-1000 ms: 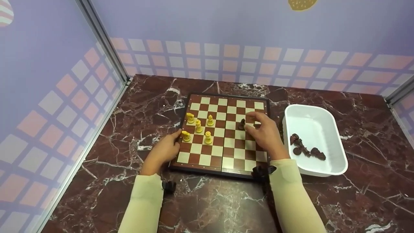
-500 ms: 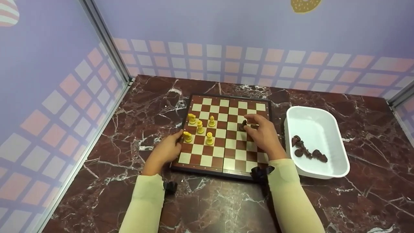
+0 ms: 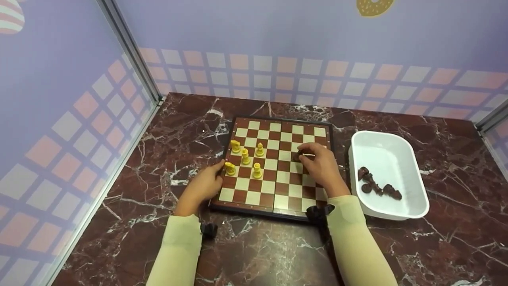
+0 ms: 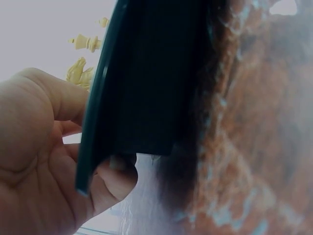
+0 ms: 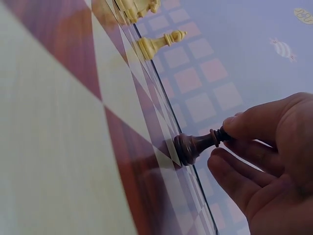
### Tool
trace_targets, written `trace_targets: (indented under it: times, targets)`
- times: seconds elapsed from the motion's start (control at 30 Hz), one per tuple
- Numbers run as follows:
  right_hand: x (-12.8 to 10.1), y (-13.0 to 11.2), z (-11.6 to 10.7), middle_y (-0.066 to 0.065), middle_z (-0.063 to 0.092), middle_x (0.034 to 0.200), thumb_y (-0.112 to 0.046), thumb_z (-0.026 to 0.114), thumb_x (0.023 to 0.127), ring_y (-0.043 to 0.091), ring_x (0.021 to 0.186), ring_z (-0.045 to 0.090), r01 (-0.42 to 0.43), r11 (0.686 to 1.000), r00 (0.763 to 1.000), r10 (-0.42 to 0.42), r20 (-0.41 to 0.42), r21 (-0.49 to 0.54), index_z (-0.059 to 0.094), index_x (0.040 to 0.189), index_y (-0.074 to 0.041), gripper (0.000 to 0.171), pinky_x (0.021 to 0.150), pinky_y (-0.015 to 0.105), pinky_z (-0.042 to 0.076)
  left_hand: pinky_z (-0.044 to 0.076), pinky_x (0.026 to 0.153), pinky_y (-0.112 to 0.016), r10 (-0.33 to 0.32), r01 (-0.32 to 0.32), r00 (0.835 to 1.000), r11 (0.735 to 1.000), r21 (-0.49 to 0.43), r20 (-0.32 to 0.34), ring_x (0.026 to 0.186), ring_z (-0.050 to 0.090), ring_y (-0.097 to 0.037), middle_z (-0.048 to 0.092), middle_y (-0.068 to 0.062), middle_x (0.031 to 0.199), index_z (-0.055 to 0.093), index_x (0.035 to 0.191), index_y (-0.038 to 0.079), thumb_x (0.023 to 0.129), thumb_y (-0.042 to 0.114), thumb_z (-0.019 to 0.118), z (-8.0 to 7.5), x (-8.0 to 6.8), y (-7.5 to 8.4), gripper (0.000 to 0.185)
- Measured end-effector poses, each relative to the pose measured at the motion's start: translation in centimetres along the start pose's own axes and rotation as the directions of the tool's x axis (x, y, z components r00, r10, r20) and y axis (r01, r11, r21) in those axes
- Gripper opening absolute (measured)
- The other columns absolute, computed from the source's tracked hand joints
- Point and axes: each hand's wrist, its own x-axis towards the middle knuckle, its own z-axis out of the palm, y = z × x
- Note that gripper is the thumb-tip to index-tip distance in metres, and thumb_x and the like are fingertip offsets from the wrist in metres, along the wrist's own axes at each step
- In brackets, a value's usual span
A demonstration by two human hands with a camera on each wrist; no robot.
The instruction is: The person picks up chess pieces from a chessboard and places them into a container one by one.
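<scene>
my right hand (image 3: 322,167) is over the right half of the chessboard (image 3: 274,198), thumb and forefinger pinching the top of a dark chess piece (image 5: 195,143). right wrist view shows its base touching the board, the piece upright on it; remaining fingers (image 5: 239,183) hang loose and slightly curled beneath. seen from the head camera, the piece (image 3: 297,155) sits toward the board's far right quarter, mostly covered by my fingers.

my left hand (image 3: 202,184) is at the board's left edge, near its middle. left wrist view: thumb on top, fingers curled under the dark rim, gripping the edge.

five yellow pieces (image 3: 246,156) stand clustered on the left half of the board, toward the left edge; the nearest one stands just beside my left thumb.

a white tray (image 3: 412,159) sits on the tabletop (image 3: 456,222) just right of the board, toward the right edge. several dark pieces (image 3: 377,186) lie tipped over in its near part.

board is roughly centred on the tabletop, closer to the back edge.
</scene>
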Motion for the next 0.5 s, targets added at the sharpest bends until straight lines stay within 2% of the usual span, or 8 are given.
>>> trace_targets:
  times: [0.17,0.27,0.5]
  targets:
    - [0.03,0.04,0.12,0.009,0.07,0.109,-0.013,0.067,0.089,0.025,0.106,0.065,0.009,1.0,0.999,-0.009,-0.032,-0.011,0.068,0.104,-0.012,0.015,0.089,0.044,0.05,0.045,0.087,-0.045,-0.019,0.019,1.0,1.0,-0.008,0.007,0.095,0.058,-0.033,0.042,-0.021,0.148,0.032,0.151,0.008,0.092,0.008,0.042,0.0,0.02,0.13,0.061]
    - [0.04,0.01,0.19,0.008,0.071,0.105,-0.013,0.068,0.088,0.024,0.103,0.066,0.008,1.0,0.999,-0.009,-0.041,-0.012,0.068,0.099,-0.012,0.011,0.086,0.043,0.051,0.045,0.093,-0.046,-0.017,0.017,1.0,1.0,-0.006,0.0,0.106,0.056,-0.032,0.043,-0.021,0.148,0.033,0.151,0.008,0.092,0.008,0.043,0.0,0.03,0.19,0.06]
    - [0.02,-0.13,0.16,0.007,0.073,0.102,-0.012,0.069,0.087,0.023,0.099,0.067,0.011,1.0,0.997,-0.012,-0.077,-0.015,0.069,0.096,-0.011,0.009,0.083,0.041,0.051,0.045,0.093,-0.047,-0.005,0.005,1.0,1.0,0.003,-0.007,0.109,0.058,-0.033,0.045,-0.023,0.146,0.034,0.151,0.007,0.093,0.008,0.043,-0.03,0.0,0.2,0.059]
